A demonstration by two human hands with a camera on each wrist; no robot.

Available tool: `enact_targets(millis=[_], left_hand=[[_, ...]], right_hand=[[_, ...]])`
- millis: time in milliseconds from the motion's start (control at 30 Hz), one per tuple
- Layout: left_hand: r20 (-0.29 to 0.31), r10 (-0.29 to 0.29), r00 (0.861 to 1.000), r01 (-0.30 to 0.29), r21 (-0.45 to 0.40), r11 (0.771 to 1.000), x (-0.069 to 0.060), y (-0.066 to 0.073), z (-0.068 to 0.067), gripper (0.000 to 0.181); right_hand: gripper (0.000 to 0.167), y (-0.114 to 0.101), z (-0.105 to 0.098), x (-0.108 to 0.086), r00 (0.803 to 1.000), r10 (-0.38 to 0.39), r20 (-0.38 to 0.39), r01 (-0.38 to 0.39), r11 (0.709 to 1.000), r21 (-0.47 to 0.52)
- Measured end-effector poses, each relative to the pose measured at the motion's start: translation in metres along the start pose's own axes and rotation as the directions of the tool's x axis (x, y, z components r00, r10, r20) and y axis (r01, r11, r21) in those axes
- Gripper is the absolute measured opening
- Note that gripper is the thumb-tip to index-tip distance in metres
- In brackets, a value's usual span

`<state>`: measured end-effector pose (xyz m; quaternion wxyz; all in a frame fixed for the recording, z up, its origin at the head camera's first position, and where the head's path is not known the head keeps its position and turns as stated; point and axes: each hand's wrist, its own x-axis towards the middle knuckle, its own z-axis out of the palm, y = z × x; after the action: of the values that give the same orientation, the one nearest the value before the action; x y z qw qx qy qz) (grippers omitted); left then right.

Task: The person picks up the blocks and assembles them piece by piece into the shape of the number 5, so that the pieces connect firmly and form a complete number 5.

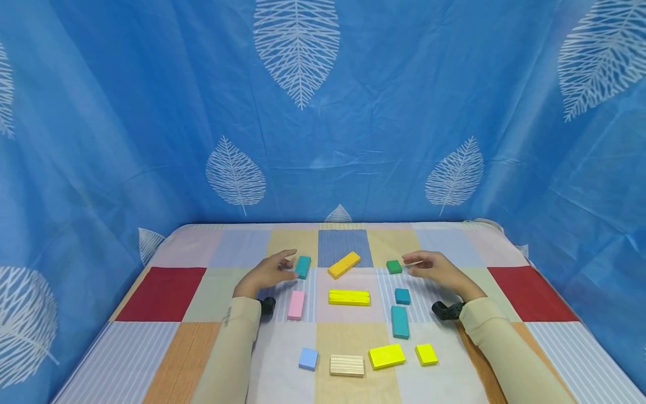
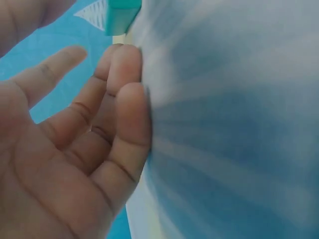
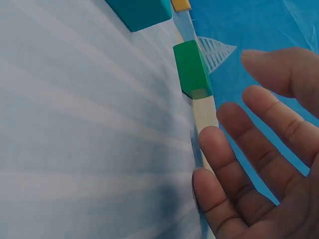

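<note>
At the left, my left hand (image 1: 268,272) is beside a teal block (image 1: 303,267) that lies flat on the cloth. Its fingers are loosely bent with nothing between them; the left wrist view shows the teal block (image 2: 122,17) a little beyond the fingertips. Across from it, my right hand (image 1: 436,271) is just right of a small green block (image 1: 394,267). In the right wrist view a gap separates the green block (image 3: 192,69) from the spread, slightly bent fingers, and the palm holds nothing.
Between the hands lie an orange block (image 1: 344,265) and a yellow one (image 1: 349,297). Nearer are pink (image 1: 296,305), small teal (image 1: 402,296), long teal (image 1: 400,322), blue (image 1: 308,359), ribbed wooden (image 1: 346,365) and yellow blocks (image 1: 387,356), (image 1: 426,354). A blue curtain (image 1: 343,146) hangs behind.
</note>
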<state>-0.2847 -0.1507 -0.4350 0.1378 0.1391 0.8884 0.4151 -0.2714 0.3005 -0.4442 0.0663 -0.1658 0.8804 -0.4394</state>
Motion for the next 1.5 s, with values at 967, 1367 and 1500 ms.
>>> enact_targets(millis=[967,1367,1500], left_hand=[[0.100,-0.149,0.984,0.141,0.087,0.986,0.023,0.004,-0.003,0.072],[0.117,-0.113,0.987,0.105,0.072,0.992,0.022,-0.002,-0.007,0.069],[0.116,-0.117,0.986,0.109,0.079,0.991,0.023,0.000,-0.006,0.066]], right_hand=[[0.039,-0.018,0.012,0.048,0.995,0.013,0.097,-0.014,1.000,0.013],[0.035,-0.027,0.024,0.062,0.995,0.020,0.097,-0.017,0.999,-0.038],[0.035,-0.030,0.028,0.067,0.993,0.000,0.115,0.004,0.999,-0.033]])
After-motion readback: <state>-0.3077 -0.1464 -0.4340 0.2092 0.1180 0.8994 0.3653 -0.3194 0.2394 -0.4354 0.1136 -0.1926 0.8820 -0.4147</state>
